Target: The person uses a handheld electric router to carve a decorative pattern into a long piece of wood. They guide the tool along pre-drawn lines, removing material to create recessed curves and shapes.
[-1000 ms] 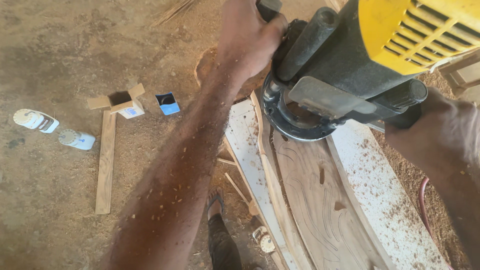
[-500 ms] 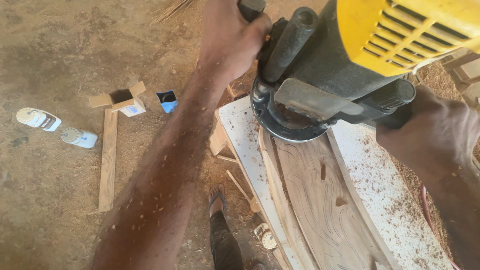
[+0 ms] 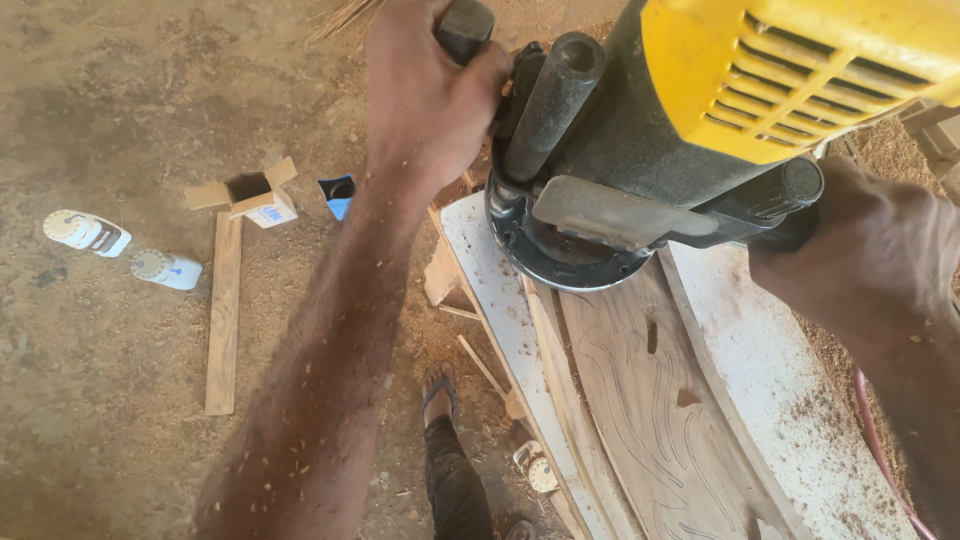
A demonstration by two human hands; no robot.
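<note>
A yellow and black router (image 3: 690, 130) stands with its round base (image 3: 560, 255) on a curved wooden board (image 3: 650, 400) marked with pencil lines. My left hand (image 3: 430, 100) is closed around the router's left black handle. On the other side, my right hand (image 3: 860, 250) grips the right black handle. The board lies on a white panel (image 3: 490, 290) dusted with sawdust. Wood chips stick to my left forearm.
On the dirt floor at left lie two white bottles (image 3: 85, 232) (image 3: 165, 268), a thin wooden strip (image 3: 222, 310), an open small carton (image 3: 250, 195) and a blue box (image 3: 338, 192). My sandalled foot (image 3: 440, 395) stands below the panel. A pink hose (image 3: 875, 440) runs at right.
The router and both hands have shifted a little left and nearer along the board. More of the board's far end now sits under the base.
</note>
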